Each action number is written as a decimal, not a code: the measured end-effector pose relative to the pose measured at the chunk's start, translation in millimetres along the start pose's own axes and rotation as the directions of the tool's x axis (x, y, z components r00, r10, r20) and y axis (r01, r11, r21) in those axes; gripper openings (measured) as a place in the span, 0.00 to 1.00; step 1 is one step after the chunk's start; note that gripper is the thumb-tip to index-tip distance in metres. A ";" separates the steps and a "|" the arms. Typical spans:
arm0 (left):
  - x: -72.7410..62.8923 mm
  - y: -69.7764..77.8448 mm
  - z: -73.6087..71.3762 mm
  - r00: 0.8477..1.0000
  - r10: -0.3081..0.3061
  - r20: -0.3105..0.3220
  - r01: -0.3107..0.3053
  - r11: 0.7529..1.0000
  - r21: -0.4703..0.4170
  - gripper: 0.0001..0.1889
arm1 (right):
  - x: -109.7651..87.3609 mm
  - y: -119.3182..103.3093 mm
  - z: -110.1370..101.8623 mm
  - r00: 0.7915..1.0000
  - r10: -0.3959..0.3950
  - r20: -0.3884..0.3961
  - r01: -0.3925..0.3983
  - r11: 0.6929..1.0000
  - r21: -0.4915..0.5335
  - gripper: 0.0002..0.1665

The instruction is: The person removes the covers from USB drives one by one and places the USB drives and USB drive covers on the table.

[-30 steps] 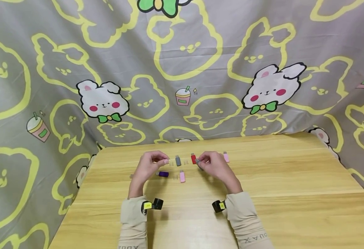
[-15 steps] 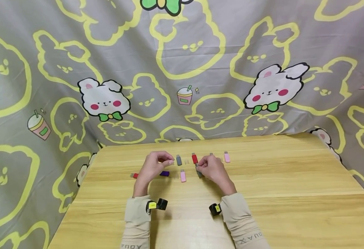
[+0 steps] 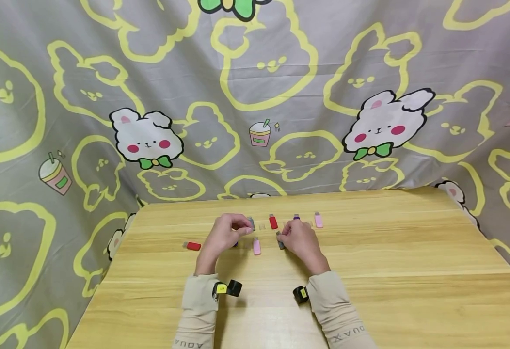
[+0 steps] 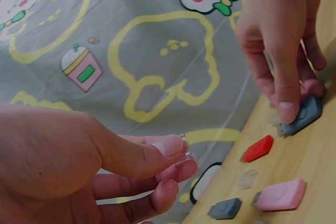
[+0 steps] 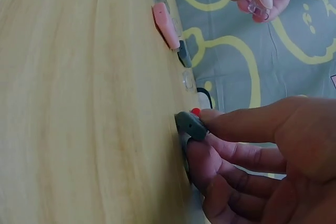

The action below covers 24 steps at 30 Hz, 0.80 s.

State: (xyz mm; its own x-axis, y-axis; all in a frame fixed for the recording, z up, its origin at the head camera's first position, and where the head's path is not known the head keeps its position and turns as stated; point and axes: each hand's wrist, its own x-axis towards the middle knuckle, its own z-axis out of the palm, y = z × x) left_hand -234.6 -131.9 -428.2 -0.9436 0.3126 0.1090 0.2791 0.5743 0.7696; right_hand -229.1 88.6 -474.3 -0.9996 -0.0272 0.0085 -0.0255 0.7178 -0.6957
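Note:
My left hand pinches a small clear plastic cap between thumb and fingers, raised above the table. My right hand pinches a dark grey USB flash drive low at the tabletop, its metal plug showing in the left wrist view. Between the hands lie a pink USB flash drive and, farther back, a red one. Another grey drive lies behind my left fingertips in the head view. A loose clear cap rests between the grey and red drives.
A second red drive lies at the left. One purple drive is mostly hidden by my left hand, another purple drive partly by my right. A second pink drive lies far right. A patterned curtain hangs behind the table.
My left hand has moved right with the clear cap, uncovering the left red drive and covering most of the purple one. My right hand has brought the grey drive slightly nearer the front.

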 end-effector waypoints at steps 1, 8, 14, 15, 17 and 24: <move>0.5 0.0 2.1 1.000 -0.001 0.005 0.001 1.000 0.003 0.02 | -0.3 0.3 0.0 1.000 0.002 -0.006 -0.002 1.000 -0.009 0.12; 3.9 1.3 22.2 0.999 0.000 0.051 -0.001 0.999 0.037 0.04 | 0.8 2.9 -0.6 0.999 -0.019 -0.028 0.018 1.000 -0.015 0.15; 7.8 6.1 44.9 0.992 -0.040 0.117 0.033 0.998 0.061 0.05 | 2.3 5.2 -8.5 0.998 -0.040 -0.041 0.041 0.999 0.028 0.13; 8.2 6.3 48.9 0.994 -0.037 0.107 0.026 0.994 0.109 0.05 | 2.4 5.7 -10.0 0.999 -0.037 -0.037 0.038 0.999 0.038 0.12; 9.0 6.3 56.0 0.996 -0.028 0.088 0.010 0.978 0.208 0.04 | 2.5 6.9 -12.6 0.999 -0.028 -0.028 0.029 0.998 0.059 0.12; 9.5 4.5 69.5 0.998 0.055 0.027 -0.061 0.917 0.394 0.06 | 2.8 7.8 -17.0 0.999 -0.030 -0.018 0.031 0.995 0.096 0.11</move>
State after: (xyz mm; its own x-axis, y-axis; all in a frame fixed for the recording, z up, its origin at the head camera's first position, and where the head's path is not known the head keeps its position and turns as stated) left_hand -229.9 -73.8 -467.4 -0.9217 0.3641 0.1336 0.3837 0.8060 0.4508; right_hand -232.3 106.0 -467.4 -0.9985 -0.0362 0.0417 -0.0552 0.6467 -0.7608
